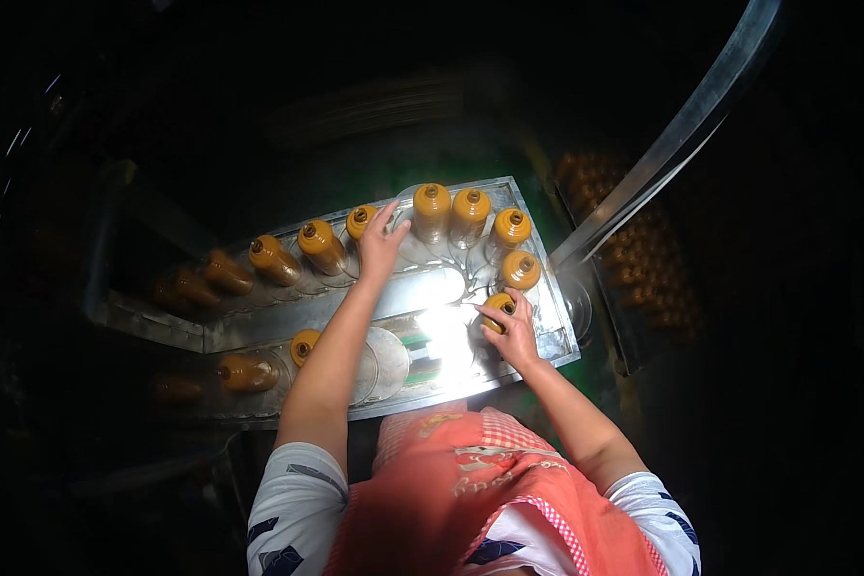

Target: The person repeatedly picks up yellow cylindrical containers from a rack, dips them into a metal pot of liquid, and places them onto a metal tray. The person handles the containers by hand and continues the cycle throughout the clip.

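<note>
Right hand (519, 339) at the near right corner of a metal-framed tabletop (555, 343); its thumb and fingers curve around the shoulder of an amber bottle (497, 306), the grip closed to about the bottle's width. This held bottle is upright, neck up, at the near end of the curve of bottles on the right side. Left hand (381, 250) reaches over the tabletop to the far row; its grip is spread, thumb apart from the fingers, with nothing seen in it. Fingertips lie between a partly covered bottle (359, 220) on their left and a tall bottle (431, 213) on their right; contact with either cannot be told. Right of the tall bottle, a second bottle (470, 213), a third bottle (510, 230) and a fourth bottle (521, 270) follow the bend toward the right hand. More amber bottles (322, 245) run left along the far row, fading into shadow. A long metal strip (416, 292) with a rounded end lies between the far and near rows. In the near row, a bottle (304, 346) shows beside the left forearm, another bottle (247, 372) to its left; a pale round disc (387, 363) lies right of that forearm. Strong glare whitens the surface left of the right hand. The person wears a red apron (451, 499) with checked trim.
</note>
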A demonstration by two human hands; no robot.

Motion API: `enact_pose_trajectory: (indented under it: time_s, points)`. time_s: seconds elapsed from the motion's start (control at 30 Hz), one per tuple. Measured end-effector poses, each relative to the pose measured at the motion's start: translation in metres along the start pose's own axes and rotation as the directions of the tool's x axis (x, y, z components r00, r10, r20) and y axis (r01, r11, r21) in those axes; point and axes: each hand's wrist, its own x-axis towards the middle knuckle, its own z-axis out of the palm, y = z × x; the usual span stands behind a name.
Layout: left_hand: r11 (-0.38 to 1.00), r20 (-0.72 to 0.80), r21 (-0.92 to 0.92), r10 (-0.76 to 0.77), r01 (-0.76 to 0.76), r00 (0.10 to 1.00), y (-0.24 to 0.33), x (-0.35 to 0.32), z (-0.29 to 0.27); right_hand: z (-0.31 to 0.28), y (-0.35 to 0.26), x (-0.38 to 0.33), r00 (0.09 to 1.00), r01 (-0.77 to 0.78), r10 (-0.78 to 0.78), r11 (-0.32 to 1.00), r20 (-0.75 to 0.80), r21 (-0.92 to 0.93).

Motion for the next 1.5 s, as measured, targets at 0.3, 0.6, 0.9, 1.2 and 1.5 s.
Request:
enact_pose_trajectory:
  time_s: [0.3, 0.6, 0.9, 1.2, 1.5]
  points:
    - [0.913, -0.169, 0.374, -0.106, 0.164, 0.980, -0.093, 0.033, -0.006, -0.019, -0.010, -0.003, 0.996, -0.060, 0.066, 0.992, -0.056, 0.112]
    - [0.885, -0.216, 0.364, -0.225, 0.292, 0.950, -0.095, 0.035, -0.071, -0.090, 0.084, -0.106, 0.758, -0.616, 0.644, 0.656, 0.101, 0.437]
    - [0.937, -0.247, -0.325, -0.217, 0.130, 0.944, 0.029, -0.129, 0.001, -0.140, 0.144, -0.189, 0.672, -0.660, 0.708, 0.439, 0.217, 0.610]
    - [0.754, 0.742, -0.239, -0.264, 0.611, 0.616, 0.127, -0.302, 0.268, -0.210, 0.207, -0.286, 0.589, -0.622, 0.790, 0.308, 0.171, 0.720]
    - [0.799, 0.751, 0.076, -0.440, 0.597, 0.493, 0.109, -0.249, 0.390, -0.262, 0.342, -0.261, 0.607, -0.492, 0.776, 0.199, 0.170, 0.848]
